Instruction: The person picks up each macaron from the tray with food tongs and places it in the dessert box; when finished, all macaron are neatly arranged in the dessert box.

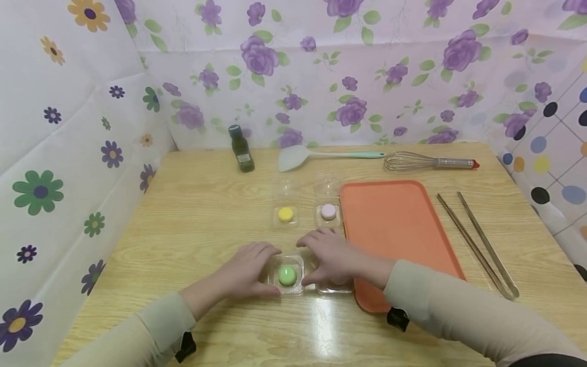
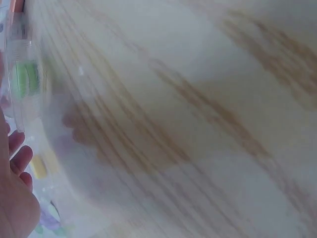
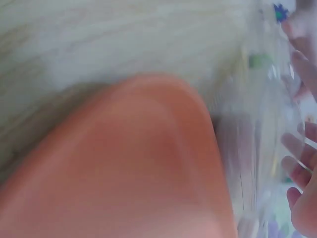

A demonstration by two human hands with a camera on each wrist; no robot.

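A green macaron [image 1: 287,275] sits in a small clear plastic box [image 1: 297,288] near the front middle of the table. My left hand [image 1: 247,270] is at the box's left side, its thumb and fingers spread around the near and far corners. From the right, my right hand [image 1: 332,256] reaches over a second clear box [image 1: 335,288], partly hidden beneath it, with its thumb near the green macaron's box. The right fingers [image 3: 297,171] look spread and loosely bent in the right wrist view. Behind, a yellow macaron [image 1: 286,214] and a pink macaron [image 1: 328,211] lie in clear boxes with raised lids.
An orange tray [image 1: 390,219] lies right of the boxes, under the right forearm. Metal tongs [image 1: 481,244] are farther right. Along the back are a dark bottle [image 1: 241,149], a spatula [image 1: 295,157] and a whisk [image 1: 426,161], before a floral curtain [image 1: 312,76].
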